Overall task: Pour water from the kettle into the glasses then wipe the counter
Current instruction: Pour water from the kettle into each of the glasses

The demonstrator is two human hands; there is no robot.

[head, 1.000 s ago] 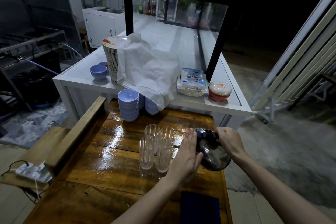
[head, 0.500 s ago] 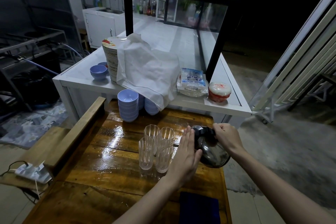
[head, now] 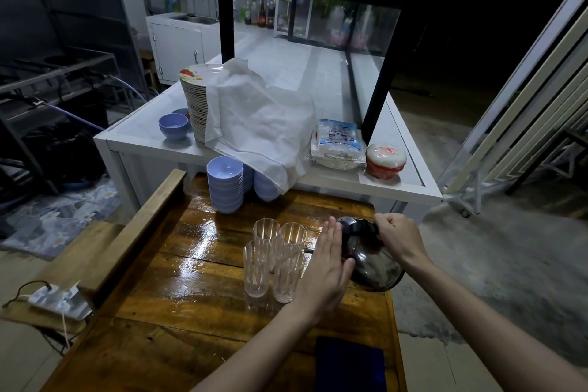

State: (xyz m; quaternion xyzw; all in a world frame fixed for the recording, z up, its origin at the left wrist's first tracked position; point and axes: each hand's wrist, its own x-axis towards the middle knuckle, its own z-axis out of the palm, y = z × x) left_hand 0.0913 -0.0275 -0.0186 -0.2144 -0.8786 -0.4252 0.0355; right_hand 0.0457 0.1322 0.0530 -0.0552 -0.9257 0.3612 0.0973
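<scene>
A shiny metal kettle (head: 370, 259) is tilted to the left above the right edge of the wet wooden counter (head: 191, 289), its thin spout pointing at a cluster of several clear ribbed glasses (head: 273, 259). My right hand (head: 399, 237) grips the kettle's black handle at the top. My left hand (head: 327, 270) lies flat with fingers straight against the kettle's left side, just right of the glasses. A dark blue cloth (head: 350, 364) lies on the counter's near right corner.
Stacks of lilac bowls (head: 225, 183) stand at the counter's far edge. Behind rises a white table (head: 350, 183) with a plate stack (head: 197, 105), a white cloth (head: 261, 124), a packet and a glass case. A power strip (head: 54, 297) lies at left.
The kettle has risen and tipped further toward the glasses. My right hand lifted with the handle, and my left hand slid up along the kettle's side.
</scene>
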